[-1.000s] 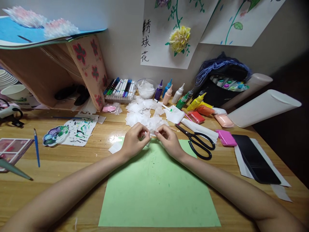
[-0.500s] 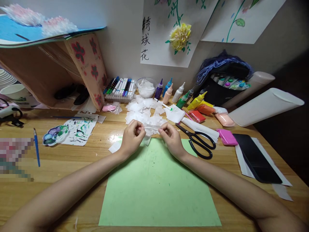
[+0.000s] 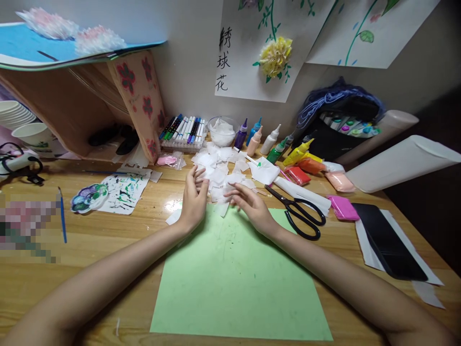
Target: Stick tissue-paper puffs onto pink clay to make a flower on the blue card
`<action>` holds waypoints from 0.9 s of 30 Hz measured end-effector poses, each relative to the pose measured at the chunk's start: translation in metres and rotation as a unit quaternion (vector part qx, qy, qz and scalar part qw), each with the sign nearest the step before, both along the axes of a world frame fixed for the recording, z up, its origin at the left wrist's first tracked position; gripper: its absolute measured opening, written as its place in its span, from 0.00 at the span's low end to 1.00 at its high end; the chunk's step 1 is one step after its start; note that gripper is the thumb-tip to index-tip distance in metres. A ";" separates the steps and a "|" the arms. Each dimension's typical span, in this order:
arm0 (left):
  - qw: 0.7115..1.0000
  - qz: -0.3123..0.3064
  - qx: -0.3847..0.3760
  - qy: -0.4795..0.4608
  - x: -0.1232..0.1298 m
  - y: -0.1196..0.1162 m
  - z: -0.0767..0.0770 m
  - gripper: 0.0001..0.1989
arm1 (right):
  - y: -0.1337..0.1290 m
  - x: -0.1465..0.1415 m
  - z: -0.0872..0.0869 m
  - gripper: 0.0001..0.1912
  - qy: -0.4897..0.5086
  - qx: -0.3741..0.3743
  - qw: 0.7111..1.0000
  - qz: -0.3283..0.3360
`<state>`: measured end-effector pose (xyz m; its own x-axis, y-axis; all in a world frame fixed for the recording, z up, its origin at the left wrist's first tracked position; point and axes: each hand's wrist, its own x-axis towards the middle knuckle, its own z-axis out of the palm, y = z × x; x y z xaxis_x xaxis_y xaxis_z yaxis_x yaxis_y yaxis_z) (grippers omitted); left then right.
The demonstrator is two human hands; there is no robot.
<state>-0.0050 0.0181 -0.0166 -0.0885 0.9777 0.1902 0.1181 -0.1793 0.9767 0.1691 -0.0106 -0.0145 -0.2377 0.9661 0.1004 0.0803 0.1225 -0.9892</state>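
Observation:
My left hand [image 3: 195,199] hovers at the left side of a loose pile of white tissue paper pieces [image 3: 216,168], its fingers apart and nothing seen in them. Opposite it, my right hand [image 3: 251,206] is open too, fingers stretched toward the pile's front edge. Whether its fingertips touch the paper I cannot tell. Below both hands lies a green sheet of paper [image 3: 237,283] with small dark specks. Black-handled scissors [image 3: 302,211] rest just right of my right hand, blades pointing toward the pile.
Behind the pile stand a glass bowl [image 3: 222,132], a marker set [image 3: 183,130] and several paint bottles [image 3: 255,139]. At right are a phone [image 3: 391,242], a pink clay packet [image 3: 343,207] and a paper roll [image 3: 403,163]. A paint palette [image 3: 89,198] and a brush [image 3: 62,216] lie left.
Both hands have gone from pinched fingers holding a thin white strip of paper to open fingers, with the strip no longer between them. The whole view has shifted slightly.

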 end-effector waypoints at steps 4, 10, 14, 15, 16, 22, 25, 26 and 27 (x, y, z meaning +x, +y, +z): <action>0.989 0.067 0.101 0.080 0.000 -0.007 0.005 0.17 | -0.006 -0.001 0.009 0.12 -0.092 0.091 0.991 0.046; 0.980 0.090 0.168 0.056 -0.006 -0.004 0.024 0.10 | -0.007 -0.002 0.008 0.11 -0.278 0.209 0.934 0.077; 0.976 0.143 0.165 -0.018 -0.020 0.010 0.054 0.07 | -0.011 -0.008 0.005 0.16 -0.316 0.301 0.899 0.038; 0.974 0.153 0.162 -0.039 -0.023 0.014 0.061 0.06 | -0.012 -0.012 0.006 0.14 -0.313 0.316 0.894 0.045; 0.973 0.158 0.161 -0.055 -0.027 0.017 0.065 0.06 | -0.013 -0.018 0.008 0.11 -0.309 0.326 0.891 0.060; 0.969 0.164 0.164 -0.087 -0.040 0.028 0.069 0.07 | -0.011 -0.073 0.019 0.05 -0.312 0.365 0.856 0.194; 0.969 0.165 0.160 -0.089 -0.043 0.028 0.069 0.08 | -0.007 -0.090 0.016 0.03 -0.327 0.406 0.830 0.200; 0.969 0.167 0.161 -0.088 -0.044 0.029 0.070 0.08 | -0.006 -0.093 0.015 0.04 -0.332 0.416 0.824 0.196; 0.968 0.169 0.163 -0.087 -0.045 0.029 0.072 0.08 | -0.005 -0.094 0.013 0.05 -0.336 0.425 0.819 0.191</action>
